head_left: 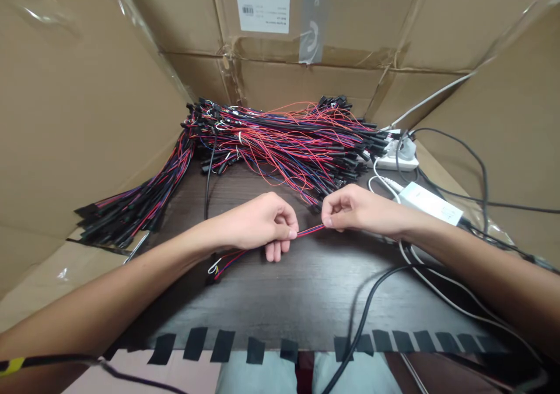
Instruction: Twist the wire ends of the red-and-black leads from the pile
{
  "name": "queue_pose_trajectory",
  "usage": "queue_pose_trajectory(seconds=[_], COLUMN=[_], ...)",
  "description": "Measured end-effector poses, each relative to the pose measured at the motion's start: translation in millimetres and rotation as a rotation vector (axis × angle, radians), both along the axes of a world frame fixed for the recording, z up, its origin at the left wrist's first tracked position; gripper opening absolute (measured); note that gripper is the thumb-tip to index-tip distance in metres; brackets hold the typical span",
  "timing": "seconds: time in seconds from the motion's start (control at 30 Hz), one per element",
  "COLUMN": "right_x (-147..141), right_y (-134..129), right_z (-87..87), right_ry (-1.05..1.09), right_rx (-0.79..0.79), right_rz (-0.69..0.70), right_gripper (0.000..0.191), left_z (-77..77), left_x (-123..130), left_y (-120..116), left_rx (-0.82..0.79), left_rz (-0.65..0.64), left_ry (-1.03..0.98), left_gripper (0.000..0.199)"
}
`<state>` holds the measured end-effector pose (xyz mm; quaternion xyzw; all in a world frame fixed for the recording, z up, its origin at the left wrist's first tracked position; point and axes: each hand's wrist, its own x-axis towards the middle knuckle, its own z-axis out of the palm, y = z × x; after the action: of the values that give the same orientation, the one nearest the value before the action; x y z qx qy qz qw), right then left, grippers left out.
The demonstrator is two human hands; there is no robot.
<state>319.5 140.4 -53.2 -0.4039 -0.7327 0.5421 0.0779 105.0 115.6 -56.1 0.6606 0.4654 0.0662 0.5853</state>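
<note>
Left hand: our fingers [291,234] pinch the red-and-blue wire harness [311,230].
Right hand [345,208]: we grip the same harness further along, thumb against fingertips.
Wire harness: held between the worktop's [280,303] near and far edges, its black connector [213,279] (white loop beside it) toward the left edge.
Harness pile [280,137]: heaped along the far edge.
Black tape pieces [222,346]: lining the near edge.

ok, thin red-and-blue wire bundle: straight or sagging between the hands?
Straight: the thin red-and-blue wire bundle shows no sag from left hand to right hand. How tight, can't tell.
</note>
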Motion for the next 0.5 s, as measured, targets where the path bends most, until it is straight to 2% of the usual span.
queue_pose_trajectory(seconds=[0.17, 0.33, 0.5], right_x=[1.9, 4.3, 10.6], right_y=[0.3, 1.8, 9.9], right_z=[1.3, 0.5, 1.3], right_ry=[0.002, 0.015, 0.052], right_rx=[-0.02, -0.032, -0.083], right_rz=[0.004, 0.01, -0.059], right_gripper=[0.01, 0.013, 0.014], left_z=[-0.6, 0.2, 3.5], left_x=[-0.6, -1.0, -2.8], left_y=[-0.1, -1.9, 1.0], left_rx=[0.036, -0.019, -0.01], left_rz=[-0.033, -0.078, -0.068], left_ry=[0.029, 0.017, 0.026], left_gripper=[0.011, 0.011, 0.013])
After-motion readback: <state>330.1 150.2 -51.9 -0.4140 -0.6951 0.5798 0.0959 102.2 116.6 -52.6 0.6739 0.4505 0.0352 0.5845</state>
